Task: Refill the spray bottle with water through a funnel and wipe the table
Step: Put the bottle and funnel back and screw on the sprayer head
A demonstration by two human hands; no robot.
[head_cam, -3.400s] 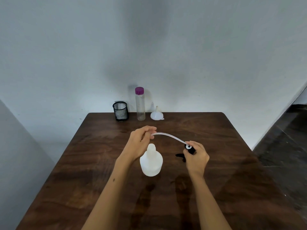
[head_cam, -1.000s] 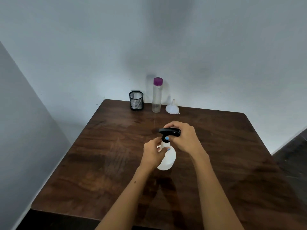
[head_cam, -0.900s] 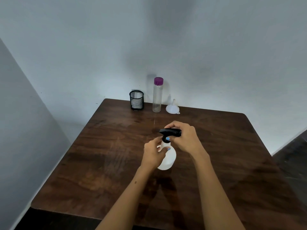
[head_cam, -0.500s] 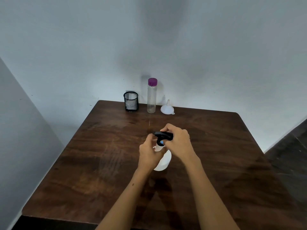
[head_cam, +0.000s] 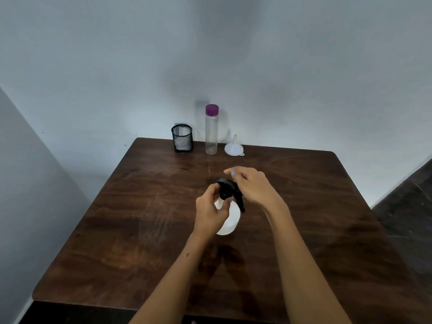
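Head view, centre of the frame: the white spray bottle (head_cam: 230, 222) stands on the dark wooden table (head_cam: 140, 230), the left hand (head_cam: 210, 212) curled round its neck below the black trigger head (head_cam: 228, 190), the right hand (head_cam: 251, 185) just beside that head, fingers loosely spread, gripping nothing, while the funnel (head_cam: 233, 147) sits at upper centre.

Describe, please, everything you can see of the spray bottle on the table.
The spray bottle stands upright near the middle of the dark wooden table. Its body is white, rounded, and looks like plastic; the contents cannot be seen. A black spray head sits on its neck, with the trigger hanging down on the right side. The left hand grips the neck just under the head, fingers on the black collar. The right hand is beside the head, fingers loose; whether it touches is unclear.
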